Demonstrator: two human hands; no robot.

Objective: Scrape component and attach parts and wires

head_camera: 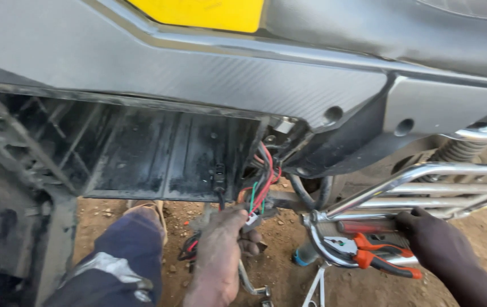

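My left hand (221, 250) is closed around a bundle of red, green and black wires (261, 182) that hangs out of the grey vehicle body (209, 74). The wires run up into the dark open compartment (158, 148). My right hand (434, 236) grips a red-handled tool (363, 226), resting on the chrome guard rail (419, 190). Orange-handled pliers (377, 256) lie on the rail just left of and below that hand.
A yellow panel (204, 12) sits at the top. A coil spring (459, 150) shows behind the chrome rails. My knee in dark blue trousers (124, 256) is at lower left, over brown dirt ground (289, 227). Metal rods (317, 284) lie below.
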